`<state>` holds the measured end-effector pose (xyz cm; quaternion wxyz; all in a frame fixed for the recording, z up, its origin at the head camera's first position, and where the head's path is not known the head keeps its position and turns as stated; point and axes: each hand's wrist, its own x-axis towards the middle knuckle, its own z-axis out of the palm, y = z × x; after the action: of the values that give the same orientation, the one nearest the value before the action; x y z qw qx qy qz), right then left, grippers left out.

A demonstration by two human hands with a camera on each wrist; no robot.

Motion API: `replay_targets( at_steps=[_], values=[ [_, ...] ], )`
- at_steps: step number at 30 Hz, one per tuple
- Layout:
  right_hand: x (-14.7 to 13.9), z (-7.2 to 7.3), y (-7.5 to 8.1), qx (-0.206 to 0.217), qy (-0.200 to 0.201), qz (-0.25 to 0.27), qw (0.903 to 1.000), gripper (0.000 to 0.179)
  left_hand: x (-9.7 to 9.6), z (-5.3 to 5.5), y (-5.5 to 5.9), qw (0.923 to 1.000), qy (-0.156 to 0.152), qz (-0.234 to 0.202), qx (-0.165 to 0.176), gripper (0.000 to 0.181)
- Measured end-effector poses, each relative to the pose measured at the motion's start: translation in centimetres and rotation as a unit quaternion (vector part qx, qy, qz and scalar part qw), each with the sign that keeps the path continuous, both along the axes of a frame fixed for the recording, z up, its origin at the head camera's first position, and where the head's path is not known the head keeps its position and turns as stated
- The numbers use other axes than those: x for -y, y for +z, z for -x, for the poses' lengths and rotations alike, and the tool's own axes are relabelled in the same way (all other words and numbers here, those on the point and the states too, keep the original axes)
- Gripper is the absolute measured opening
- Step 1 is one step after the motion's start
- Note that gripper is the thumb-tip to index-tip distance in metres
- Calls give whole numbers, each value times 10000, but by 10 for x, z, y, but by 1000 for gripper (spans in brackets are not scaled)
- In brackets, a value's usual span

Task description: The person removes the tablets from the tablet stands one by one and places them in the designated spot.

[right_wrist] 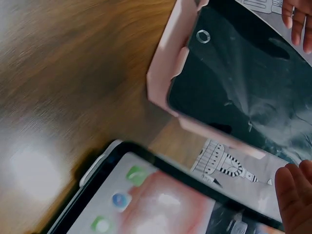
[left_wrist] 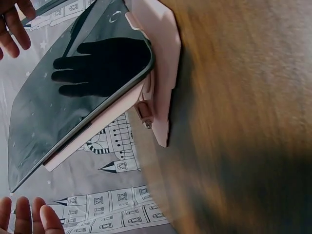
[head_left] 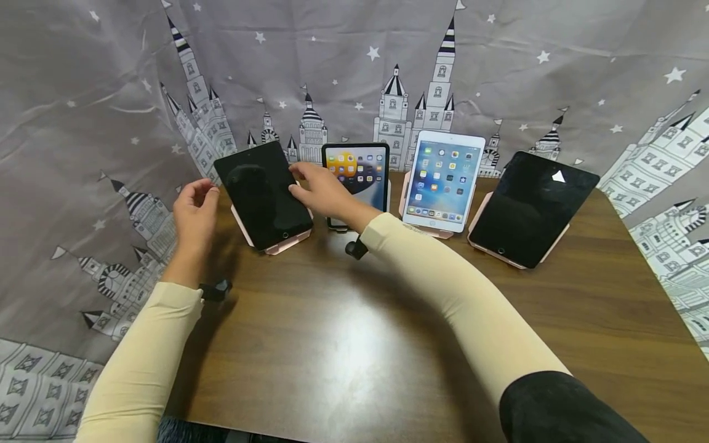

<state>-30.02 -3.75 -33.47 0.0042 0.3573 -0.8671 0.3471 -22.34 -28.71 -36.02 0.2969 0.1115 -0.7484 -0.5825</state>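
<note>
A black-screened tablet (head_left: 263,195) leans back on a pink stand (head_left: 289,242) at the left of the table; its dark screen carries a hand's reflection in the left wrist view. Just off its left edge is my left hand (head_left: 195,215), fingers loosely bent and holding nothing. On the other side, the fingertips of my right hand (head_left: 323,194) are right at the tablet's right edge, with the fingers fairly straight in the right wrist view. My right hand and forearm cover part of a second, black-framed tablet (head_left: 360,165) with a lit home screen.
Farther right stand a white tablet (head_left: 443,181) with lit icons and another dark tablet (head_left: 528,212), both on pink stands. A grey castle-print cloth (head_left: 332,49) hangs behind the wooden table (head_left: 354,332). The table's right edge slants away beyond the last tablet.
</note>
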Motion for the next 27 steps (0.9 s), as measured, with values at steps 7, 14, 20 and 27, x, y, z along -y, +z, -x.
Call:
replay_targets(
  at_steps=[7, 14, 20, 27],
  values=[
    [29, 4, 3, 203, -227, -54, 9995, 57, 6, 5, 2, 9992, 370, -15, 115, 16],
    [38, 11, 5, 435, -535, 62, 9976, 61, 1, 9, 5, 9983, 326, -356, 315, 25],
    [36, 20, 2, 741, -682, 328, 9944, 59, -5, 13, 11, 9969, 106, -592, 512, 34],
    [37, 26, -6, 921, -679, 577, 9918, 56, -8, 16, 14, 9941, -234, 18, 1055, 48]
  ],
)
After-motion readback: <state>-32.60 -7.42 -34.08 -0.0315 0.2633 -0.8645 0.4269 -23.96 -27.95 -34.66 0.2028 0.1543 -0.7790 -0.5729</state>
